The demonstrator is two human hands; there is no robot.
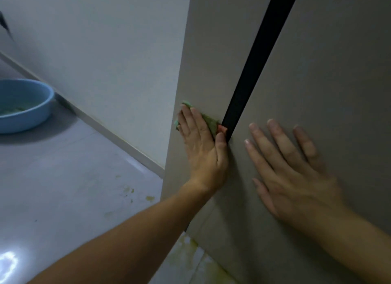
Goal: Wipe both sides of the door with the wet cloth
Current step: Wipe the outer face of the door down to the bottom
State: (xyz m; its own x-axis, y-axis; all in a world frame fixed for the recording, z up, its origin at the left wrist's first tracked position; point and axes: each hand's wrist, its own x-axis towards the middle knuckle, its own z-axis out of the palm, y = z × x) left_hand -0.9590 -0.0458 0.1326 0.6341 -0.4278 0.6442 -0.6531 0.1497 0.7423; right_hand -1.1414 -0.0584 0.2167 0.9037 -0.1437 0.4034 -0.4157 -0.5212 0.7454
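Under the flat palm of the left hand (pixel 201 148) lies the green wet cloth (pixel 208 121), pressed against the beige door (pixel 317 61). This grip is apart, not clamped: the fingers (pixel 187 118) run straight up over the cloth, and only its upper corner and right edge show past them. Just right of the grip, touching the thumb, a black strip (pixel 260 51) runs up the door face at a slant; whether it is trim or a gap cannot be told. Beyond the strip, further right and a little lower, the right hand (pixel 292 173) rests flat on the door with its fingers spread and straight, holding nothing. Both bare forearms reach in from the bottom edge. Left of the grip the door ends at its edge, and past that stands a white wall (pixel 105 40) with a pale skirting board (pixel 118 135) along its foot. Below and left of the grip spreads a grey floor (pixel 74 178) marked with yellowish stains (pixel 150 198). Well to the left, on that floor, sits a blue basin (pixel 42 106) with something greenish and blurred inside.
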